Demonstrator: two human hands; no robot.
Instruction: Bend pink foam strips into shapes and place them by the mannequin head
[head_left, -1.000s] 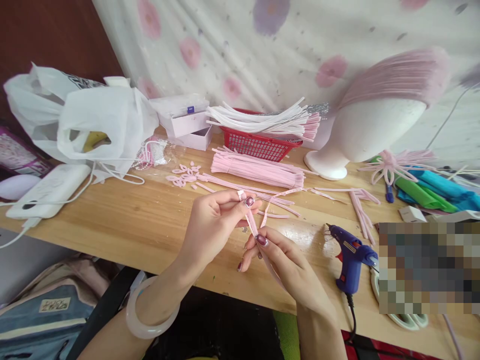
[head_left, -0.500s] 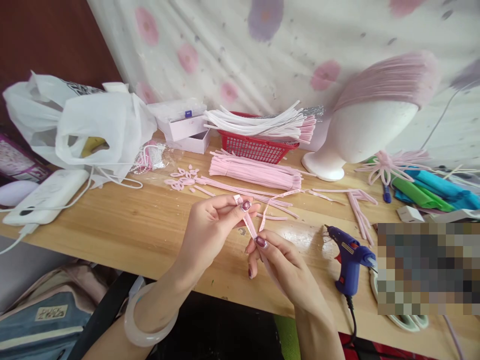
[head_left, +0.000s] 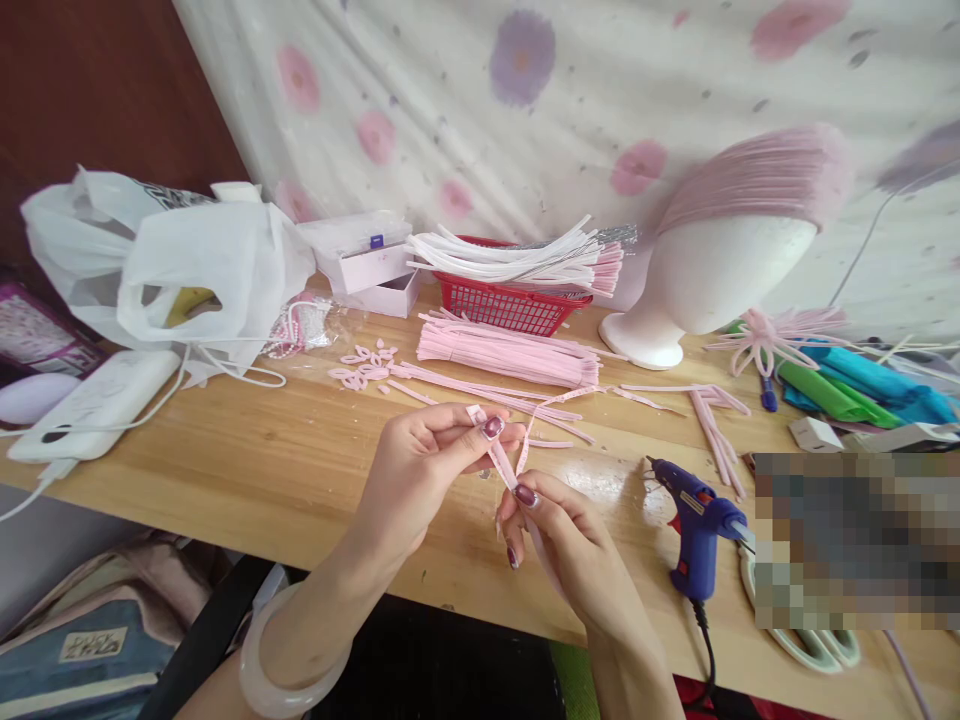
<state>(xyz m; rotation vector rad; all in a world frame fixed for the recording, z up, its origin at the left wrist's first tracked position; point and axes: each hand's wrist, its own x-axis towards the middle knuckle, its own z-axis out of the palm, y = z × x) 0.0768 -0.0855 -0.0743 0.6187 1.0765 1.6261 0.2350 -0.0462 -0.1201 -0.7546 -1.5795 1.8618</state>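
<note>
A narrow pink-and-white tape measure (head_left: 523, 448) loops from my hands to the table, its markings too small to read. Thumb and fingers of my left hand (head_left: 431, 455) pinch its end together with a pink pipe cleaner (head_left: 553, 562). Lower and to the right, my right hand (head_left: 562, 525) pinches the same two strips, so a short length is stretched between the hands. The pipe cleaner's other end trails beneath my right hand. Behind my hands are loose pink pipe cleaners (head_left: 480, 388) and a thick pink bundle (head_left: 510, 348).
A blue glue gun (head_left: 694, 520) lies at right, near pale-handled scissors (head_left: 814, 645). Further back stand a red basket (head_left: 510, 303) of pipe cleaners and a white foam head (head_left: 720, 270). Small pink loops (head_left: 364, 365), a power strip (head_left: 97, 405) and plastic bags (head_left: 202, 265) occupy the left.
The camera view has shifted slightly, so the background sits a little lower. Both hands keep their pinch on the strips, with barely any movement between them.
</note>
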